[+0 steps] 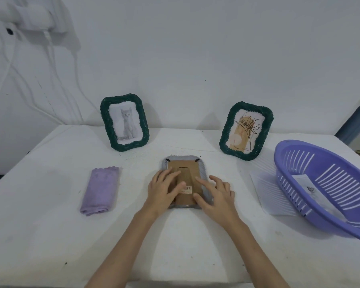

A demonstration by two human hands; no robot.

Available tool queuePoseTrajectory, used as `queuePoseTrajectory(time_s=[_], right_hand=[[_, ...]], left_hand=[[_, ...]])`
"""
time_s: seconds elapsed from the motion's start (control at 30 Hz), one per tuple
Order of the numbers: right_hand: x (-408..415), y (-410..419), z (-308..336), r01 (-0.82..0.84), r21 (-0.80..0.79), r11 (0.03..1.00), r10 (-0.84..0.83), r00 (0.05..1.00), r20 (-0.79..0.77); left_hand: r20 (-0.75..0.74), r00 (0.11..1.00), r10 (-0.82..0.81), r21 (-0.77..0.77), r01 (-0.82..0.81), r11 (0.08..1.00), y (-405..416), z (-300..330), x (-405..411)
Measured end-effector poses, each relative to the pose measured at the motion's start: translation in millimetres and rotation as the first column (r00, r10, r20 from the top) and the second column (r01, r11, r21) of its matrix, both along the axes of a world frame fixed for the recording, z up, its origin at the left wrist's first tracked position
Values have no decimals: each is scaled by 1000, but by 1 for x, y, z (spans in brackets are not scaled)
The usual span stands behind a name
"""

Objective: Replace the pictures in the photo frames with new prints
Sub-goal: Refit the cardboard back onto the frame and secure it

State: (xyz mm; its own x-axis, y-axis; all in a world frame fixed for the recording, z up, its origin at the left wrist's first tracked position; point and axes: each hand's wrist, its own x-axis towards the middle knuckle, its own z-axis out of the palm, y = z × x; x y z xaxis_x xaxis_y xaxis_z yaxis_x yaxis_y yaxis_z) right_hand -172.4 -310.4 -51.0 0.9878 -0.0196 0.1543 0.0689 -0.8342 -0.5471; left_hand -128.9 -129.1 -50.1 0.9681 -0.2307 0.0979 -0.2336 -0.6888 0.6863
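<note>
A grey woven photo frame point(183, 161) lies face down in the middle of the white table, its brown backing board point(188, 173) up. My left hand point(164, 189) rests flat on the board's left half with straight fingers. My right hand point(214, 194) touches the board's right edge with spread fingers. Two dark green frames stand at the back: the left one point(124, 122) shows a grey kitten, the right one point(246, 130) shows a plant drawing. A print point(308, 187) lies inside the purple basket.
A folded lilac cloth point(101, 191) lies left of the grey frame. A purple slotted basket point(324, 188) sits at the right, partly over a white sheet point(266, 190). White cables point(50, 65) hang on the wall at the left.
</note>
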Motion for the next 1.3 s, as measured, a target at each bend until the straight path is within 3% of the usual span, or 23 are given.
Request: queuePoseTrajectory(time_s=[0.1, 0.3, 0.73, 0.83, 0.9, 0.97, 1.0, 1.07, 1.17, 1.23, 1.3], right_hand=[[-1, 8, 2, -18, -51, 999, 17, 999, -31], [-1, 14, -1, -1, -127, 992, -3, 1000, -26], [-2, 15, 1, 6, -103, 995, -10, 999, -41], [-3, 14, 4, 6, 0, 1000, -6, 997, -76], [-2, 12, 7, 53, 165, 985, -40, 996, -86], [1, 8, 11, 140, 464, 875, -102, 989, -107], [2, 5, 15, 178, 585, 791, -120, 983, -136], [5, 2, 23, 219, 703, 676, -106, 974, -201], [8, -1, 28, 223, 729, 647, -76, 970, -229], [9, -1, 29, 231, 726, 648, -62, 966, -252], [12, -1, 31, 232, 697, 679, -52, 961, -270]], left_hand=[[-27, 999, 30, -103, -33, 994, 20, 2, -4], [-171, 977, -125, -156, 98, 983, 44, 3, -11], [-28, 1000, -7, -192, 2, 981, 36, -5, -18], [-34, 999, -4, -210, -3, 978, 34, -3, -20], [-35, 999, 32, -121, -36, 992, 30, -3, -20], [-48, 990, 133, 54, -131, 990, 27, -4, -16], [-88, 979, 186, 71, -180, 981, 25, -2, -14], [-166, 962, 216, -12, -221, 975, 23, 3, -8], [-222, 961, 165, -291, -226, 930, 19, 15, -4], [-286, 954, 94, -578, -250, 777, 19, 28, -6], [-313, 948, 48, -746, -277, 606, 20, 38, -6]])
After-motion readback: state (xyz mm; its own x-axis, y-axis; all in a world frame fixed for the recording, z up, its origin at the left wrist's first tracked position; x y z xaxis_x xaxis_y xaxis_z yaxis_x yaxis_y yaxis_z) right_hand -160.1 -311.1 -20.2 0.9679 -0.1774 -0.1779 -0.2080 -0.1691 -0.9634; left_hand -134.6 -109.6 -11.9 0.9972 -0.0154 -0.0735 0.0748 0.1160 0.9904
